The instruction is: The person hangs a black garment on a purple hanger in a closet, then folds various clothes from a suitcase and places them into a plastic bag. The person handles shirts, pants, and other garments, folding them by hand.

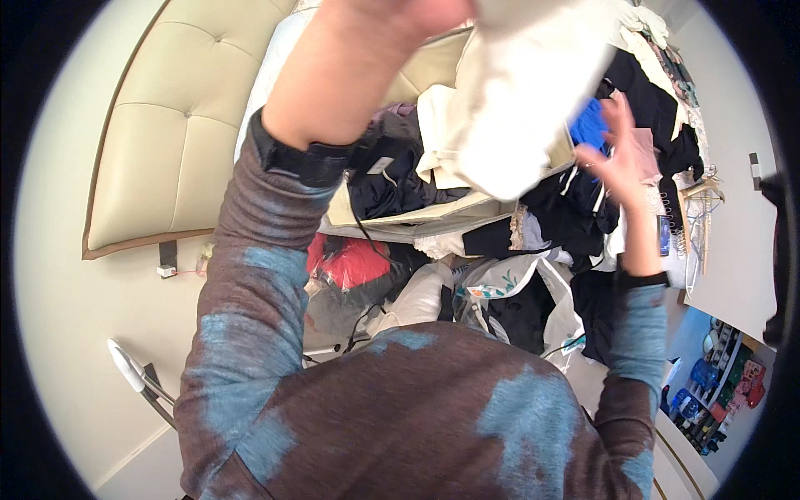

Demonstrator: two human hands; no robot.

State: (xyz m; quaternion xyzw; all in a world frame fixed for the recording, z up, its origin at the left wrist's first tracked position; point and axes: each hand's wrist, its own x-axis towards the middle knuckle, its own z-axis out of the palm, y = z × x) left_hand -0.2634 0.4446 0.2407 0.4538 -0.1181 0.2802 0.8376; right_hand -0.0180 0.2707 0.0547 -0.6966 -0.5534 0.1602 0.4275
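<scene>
My left hand [431,19] is raised at the top edge, its fingers mostly cut off by the frame. Beside it a white cloth garment [531,94] hangs, blurred by motion; whether the fingers grip it cannot be seen. Below lies a cream fabric storage box [425,219] with dark clothes [394,187] and a cream garment [434,137] inside. To the right of the white garment, my right hand [615,156] is spread and touches nothing plainly. Behind its fingers are a blue cloth [587,125] and a pink cloth [644,153].
A padded headboard [181,119] stands at the left. Black clothes [562,212] are heaped right of the box, with hangers [700,194] beyond. Nearer my body are a red item in clear plastic [356,262] and a white printed bag [559,306]. Shelves [719,375] stand at lower right.
</scene>
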